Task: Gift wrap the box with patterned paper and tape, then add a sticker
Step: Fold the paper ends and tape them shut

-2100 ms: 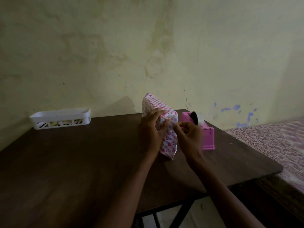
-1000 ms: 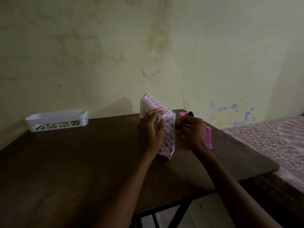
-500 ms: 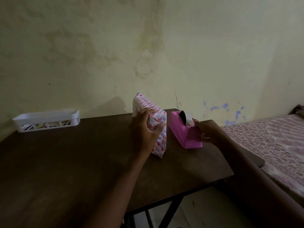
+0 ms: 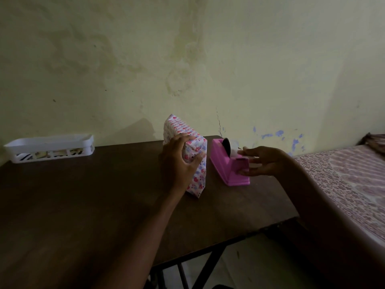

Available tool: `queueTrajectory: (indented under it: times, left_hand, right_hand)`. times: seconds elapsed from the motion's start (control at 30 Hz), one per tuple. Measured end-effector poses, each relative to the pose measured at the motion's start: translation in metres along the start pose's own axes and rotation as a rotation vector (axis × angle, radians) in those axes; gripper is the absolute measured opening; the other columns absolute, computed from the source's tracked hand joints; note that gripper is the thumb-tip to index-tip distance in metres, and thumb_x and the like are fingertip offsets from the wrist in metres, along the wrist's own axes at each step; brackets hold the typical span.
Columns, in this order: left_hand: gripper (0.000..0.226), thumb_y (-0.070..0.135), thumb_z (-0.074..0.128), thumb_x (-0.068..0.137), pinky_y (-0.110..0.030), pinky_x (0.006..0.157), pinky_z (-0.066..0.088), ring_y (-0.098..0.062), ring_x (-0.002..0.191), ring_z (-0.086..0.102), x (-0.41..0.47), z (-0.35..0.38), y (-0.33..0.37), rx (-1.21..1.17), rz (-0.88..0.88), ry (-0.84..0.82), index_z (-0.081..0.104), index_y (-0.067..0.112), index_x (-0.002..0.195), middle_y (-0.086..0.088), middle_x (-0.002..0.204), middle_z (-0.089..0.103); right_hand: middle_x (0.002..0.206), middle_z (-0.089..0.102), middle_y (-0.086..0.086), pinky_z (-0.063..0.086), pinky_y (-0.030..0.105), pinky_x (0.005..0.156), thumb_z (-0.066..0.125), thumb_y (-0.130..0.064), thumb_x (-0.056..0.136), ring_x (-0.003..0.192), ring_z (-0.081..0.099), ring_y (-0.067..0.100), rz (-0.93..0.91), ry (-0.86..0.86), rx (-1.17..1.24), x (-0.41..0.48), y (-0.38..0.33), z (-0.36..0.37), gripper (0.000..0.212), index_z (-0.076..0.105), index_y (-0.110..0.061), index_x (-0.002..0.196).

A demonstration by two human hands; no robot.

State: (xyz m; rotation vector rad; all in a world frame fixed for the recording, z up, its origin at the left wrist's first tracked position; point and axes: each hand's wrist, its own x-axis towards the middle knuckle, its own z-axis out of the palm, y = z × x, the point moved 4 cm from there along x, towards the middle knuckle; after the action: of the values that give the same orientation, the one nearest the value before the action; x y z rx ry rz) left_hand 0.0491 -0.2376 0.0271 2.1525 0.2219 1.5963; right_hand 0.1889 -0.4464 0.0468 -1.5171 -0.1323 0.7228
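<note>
The box, wrapped in white paper with red and blue prints, stands on edge on the dark wooden table. My left hand grips its near upper end, thumb and fingers pressing the folded paper flap. Right of the box sits a pink tape dispenser with its tape roll. My right hand is at the dispenser's cutter end, thumb above and fingers below, pinching the tape end there. No sticker is visible.
A white plastic basket holding some small items stands at the table's back left by the wall. A bed with a patterned cover lies close to the table's right edge. The table's near right corner drops off to the floor.
My right hand left the box's folded end and moved right to the tape dispenser's cutter. My left hand stayed on the box, holding the flap.
</note>
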Motion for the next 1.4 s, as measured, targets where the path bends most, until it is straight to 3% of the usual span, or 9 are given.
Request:
queueTrajectory:
  times: [0.13,0.23,0.37,0.6,0.87,1.03,1.2,1.3,1.4]
  left_hand:
    - [0.057,0.055,0.07,0.077,-0.046,0.091,0.049,-0.018,0.119,0.053,-0.001,-0.002,0.002,0.005,0.001,-0.002,0.058,0.022,0.121,0.002,0.128,0.059]
    - [0.057,0.055,0.069,0.077,-0.047,0.091,0.049,-0.019,0.119,0.053,-0.001,-0.004,0.002,0.012,0.001,-0.003,0.058,0.021,0.121,0.002,0.129,0.059]
    - [0.057,0.056,0.068,0.078,-0.047,0.092,0.049,-0.019,0.12,0.053,-0.001,-0.004,0.002,0.017,-0.002,-0.007,0.058,0.022,0.122,0.002,0.129,0.058]
    - [0.053,0.05,0.071,0.079,-0.046,0.093,0.048,-0.018,0.119,0.054,-0.001,-0.003,0.0,-0.002,0.018,-0.001,0.058,0.02,0.121,0.002,0.128,0.059]
    - [0.052,0.046,0.075,0.078,-0.045,0.091,0.05,-0.018,0.117,0.055,-0.001,-0.004,0.001,0.022,0.025,0.007,0.058,0.022,0.121,0.003,0.128,0.059]
    - [0.053,0.046,0.075,0.078,-0.045,0.091,0.05,-0.019,0.116,0.056,-0.002,-0.004,0.002,0.025,0.033,0.009,0.058,0.021,0.121,0.002,0.128,0.059]
    - [0.053,0.047,0.074,0.078,-0.044,0.092,0.049,-0.019,0.115,0.056,-0.002,-0.006,0.003,0.02,0.036,0.013,0.059,0.019,0.121,0.001,0.127,0.06]
    - [0.052,0.046,0.075,0.078,-0.044,0.093,0.049,-0.02,0.117,0.055,-0.002,-0.006,0.003,0.019,0.032,0.015,0.059,0.019,0.12,0.0,0.128,0.06]
    - [0.053,0.047,0.074,0.078,-0.044,0.094,0.049,-0.019,0.118,0.054,-0.002,-0.005,0.003,0.01,0.024,0.01,0.059,0.02,0.121,0.0,0.129,0.059]
  right_hand:
    - [0.118,0.054,0.019,0.059,0.055,0.062,0.069,-0.002,0.084,0.105,0.059,0.034,-0.06,0.047,0.01,0.001,0.008,-0.002,0.035,0.059,0.001,0.118]
    - [0.116,0.06,0.02,0.061,0.051,0.061,0.07,0.0,0.083,0.104,0.062,0.036,-0.106,0.042,0.062,-0.001,0.014,-0.003,0.026,0.062,0.003,0.107]
    - [0.11,0.063,0.022,0.056,0.052,0.08,0.062,0.004,0.085,0.101,0.062,0.036,-0.214,-0.026,0.14,-0.004,0.02,-0.005,0.004,0.062,0.004,0.089]
    - [0.109,0.068,0.023,0.062,0.039,0.067,0.067,0.004,0.083,0.083,0.074,0.029,-0.256,0.023,0.153,0.01,0.029,-0.013,0.011,0.067,0.009,0.093]
    - [0.114,0.064,0.025,0.061,0.036,0.068,0.068,0.005,0.082,0.089,0.073,0.033,-0.296,-0.004,0.172,0.011,0.038,-0.015,0.035,0.059,0.017,0.113]
    - [0.111,0.065,0.018,0.062,0.041,0.074,0.062,0.007,0.085,0.098,0.068,0.033,-0.348,-0.026,0.179,0.009,0.043,-0.016,0.008,0.063,0.01,0.093]
    - [0.08,0.073,0.017,0.058,0.049,0.084,0.074,0.003,0.076,0.087,0.071,0.038,-0.441,0.144,-0.059,0.015,0.046,-0.016,0.009,0.068,0.01,0.076]
    - [0.072,0.072,0.017,0.061,0.034,0.065,0.077,0.0,0.073,0.067,0.073,0.027,-0.544,0.292,-0.277,0.013,0.039,-0.012,0.013,0.072,0.009,0.08]
    - [0.071,0.071,0.013,0.05,0.018,0.045,0.075,-0.003,0.076,0.052,0.063,0.013,-0.64,0.408,-0.556,0.009,0.029,-0.006,0.004,0.072,-0.004,0.073]
